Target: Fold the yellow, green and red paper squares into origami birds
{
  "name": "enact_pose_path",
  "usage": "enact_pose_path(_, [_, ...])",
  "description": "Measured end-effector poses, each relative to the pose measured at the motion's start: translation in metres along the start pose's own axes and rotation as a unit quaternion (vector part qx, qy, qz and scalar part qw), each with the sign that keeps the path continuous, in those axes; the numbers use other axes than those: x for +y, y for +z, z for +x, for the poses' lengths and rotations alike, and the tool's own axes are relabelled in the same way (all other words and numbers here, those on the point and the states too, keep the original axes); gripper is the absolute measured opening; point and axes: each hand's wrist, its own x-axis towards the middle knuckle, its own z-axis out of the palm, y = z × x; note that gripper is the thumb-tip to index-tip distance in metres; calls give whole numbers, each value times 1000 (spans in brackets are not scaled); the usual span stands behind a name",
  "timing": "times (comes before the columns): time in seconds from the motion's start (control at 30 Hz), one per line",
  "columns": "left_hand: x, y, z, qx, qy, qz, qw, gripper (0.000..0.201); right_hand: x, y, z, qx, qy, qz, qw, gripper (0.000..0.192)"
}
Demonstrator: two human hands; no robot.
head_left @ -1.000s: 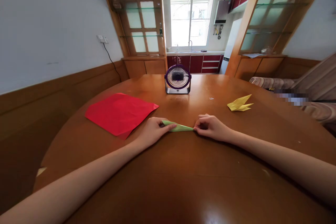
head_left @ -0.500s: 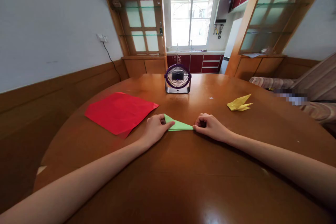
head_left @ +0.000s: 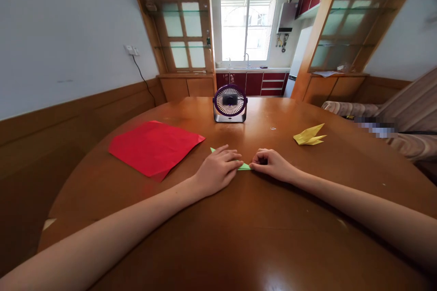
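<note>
Two hands on one green folded paper (head_left: 244,167), which lies on wooden table (head_left: 218,236), mostly hidden under left hand (head_left: 217,170). Right hand (head_left: 273,164): thumb and forefinger pinched on paper's narrow right tip, other fingers curled. Left hand: palm down over paper, fingers outstretched, slightly spread; small green corner pokes out beyond knuckles. Red paper sheet (head_left: 153,148) flat on table, left of left hand. Yellow folded-paper figure (head_left: 309,136) beyond right hand, to right. Purple-rimmed desk fan (head_left: 230,101) upright near far edge of table.
</note>
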Motion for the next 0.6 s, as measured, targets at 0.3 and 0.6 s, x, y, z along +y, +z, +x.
enact_pose_path(0.3, [-1, 9, 3, -33, -40, -119, 991, 25, -1, -8, -3, 10, -30, 33, 999, 25])
enact_pose_path(0.6, [-3, 8, 2, -45, -59, -143, 987, 23, 6, -20, -18, -16, -206, -33, 978, 22])
